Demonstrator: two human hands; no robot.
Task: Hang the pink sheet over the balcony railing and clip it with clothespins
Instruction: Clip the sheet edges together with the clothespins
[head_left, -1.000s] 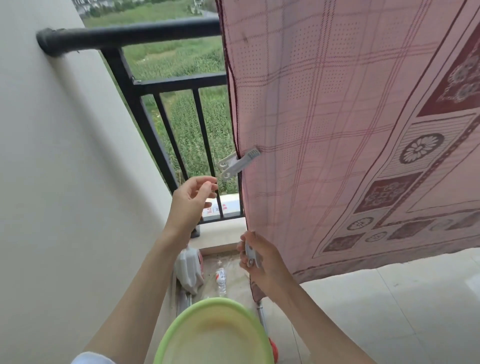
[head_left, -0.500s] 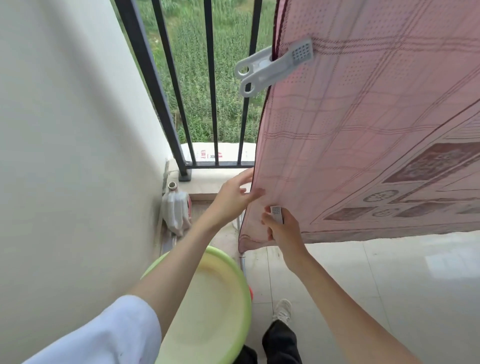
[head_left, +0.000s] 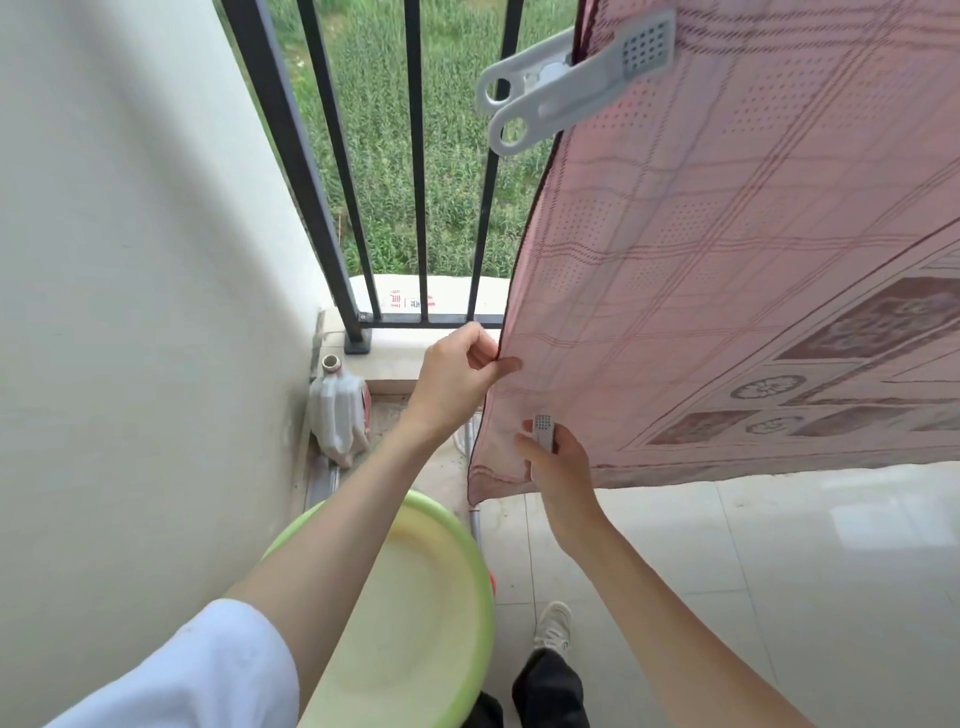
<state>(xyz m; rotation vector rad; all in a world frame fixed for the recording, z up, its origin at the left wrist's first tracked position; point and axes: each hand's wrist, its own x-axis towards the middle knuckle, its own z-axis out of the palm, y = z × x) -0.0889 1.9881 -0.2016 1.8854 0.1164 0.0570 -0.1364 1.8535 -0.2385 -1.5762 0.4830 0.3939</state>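
So the pink sheet is already hanging down the inside of the railing, and there's one big white clothespin biting its side hem higher up. I've got my left hand on that same hem well below the pin, thumb and fingers pinched closed on the edge. My right hand is just below that, wrapped tight around a second clothespin with its tip poking up against the cloth.

I reckon the trick here is to keep the hem pulled taut and flat with the left so there's no bunching, squeeze the pin wide open first, then slide it on from the edge side so both layers (if it's doubled, can't tell) sit deep in the mouth. Then let go slowly. If it only nips the very edge, wind will likely pop it off. Green basin under my left arm, so no leaning.
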